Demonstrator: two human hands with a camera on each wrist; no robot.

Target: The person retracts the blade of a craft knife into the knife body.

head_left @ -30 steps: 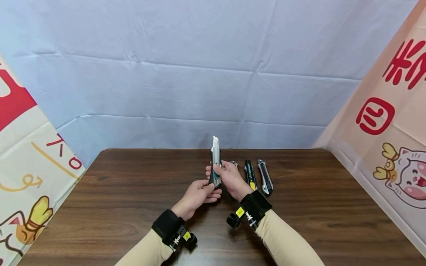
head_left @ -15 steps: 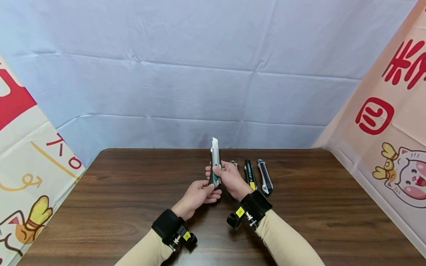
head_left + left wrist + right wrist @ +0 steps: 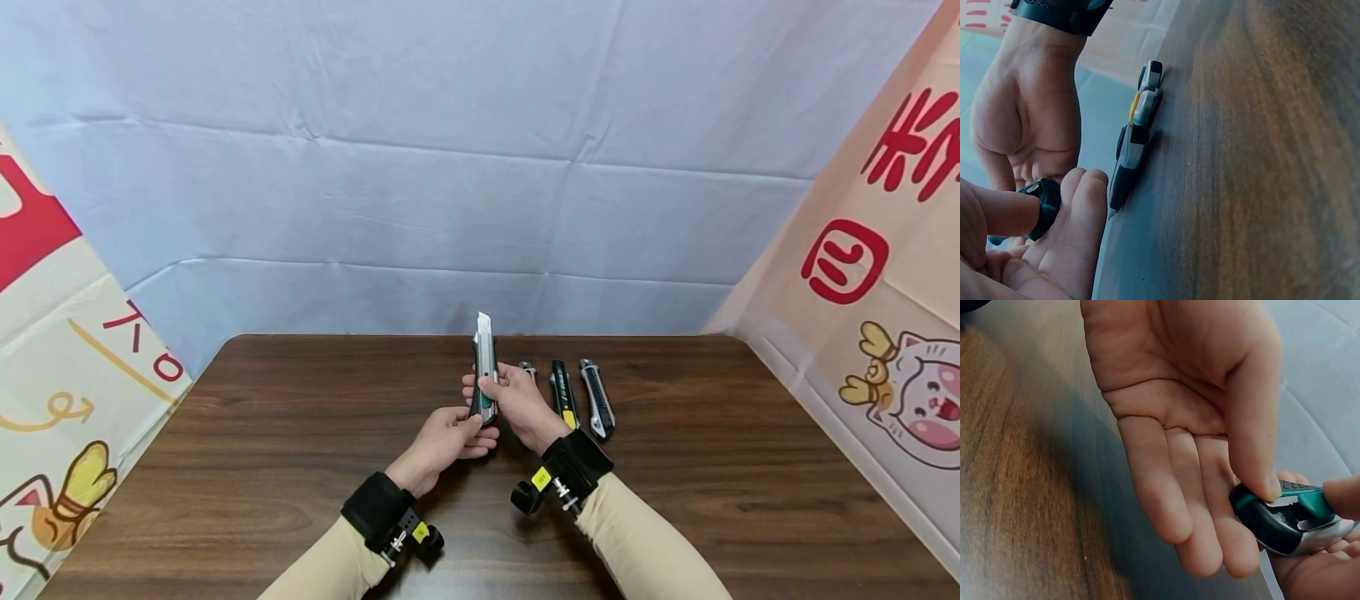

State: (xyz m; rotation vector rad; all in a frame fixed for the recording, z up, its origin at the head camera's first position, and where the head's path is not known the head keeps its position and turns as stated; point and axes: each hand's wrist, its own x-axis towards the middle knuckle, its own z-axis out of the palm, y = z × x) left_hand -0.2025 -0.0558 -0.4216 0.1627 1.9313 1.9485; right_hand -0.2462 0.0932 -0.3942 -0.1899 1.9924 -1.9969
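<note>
Utility knife: held upright above the table's middle, between both hands, its blade out at the top and pointing at the blue backdrop; green-and-black butt end at the bottom.
Table: dark wood, rounded far corners; its far edge meets the backdrop, its left and right edges run close along the printed sheets.
Backdrop: creased blue cloth rising behind the far edge.
Printed sheets: one slants in on each side, narrowing the space toward the back.
Open room: wide bare wood lies left of the hands and to the right beyond the row of spare knives; a narrower strip lies between the hands and the far edge.
Right hand: grasps the knife's handle, thumb on the front face over the slider, fingers curled behind.
Left hand: pinches the knife's butt end between thumb and fingertips; the wrist view shows the thumb pressed on the green cap.
Spare knives: three lie flat side by side just right of the right hand, lengthwise toward the far edge; the nearest is mostly hidden behind the hand.
Wrist cameras: strapped on black bands over beige sleeves, hanging just above the wood.
</note>
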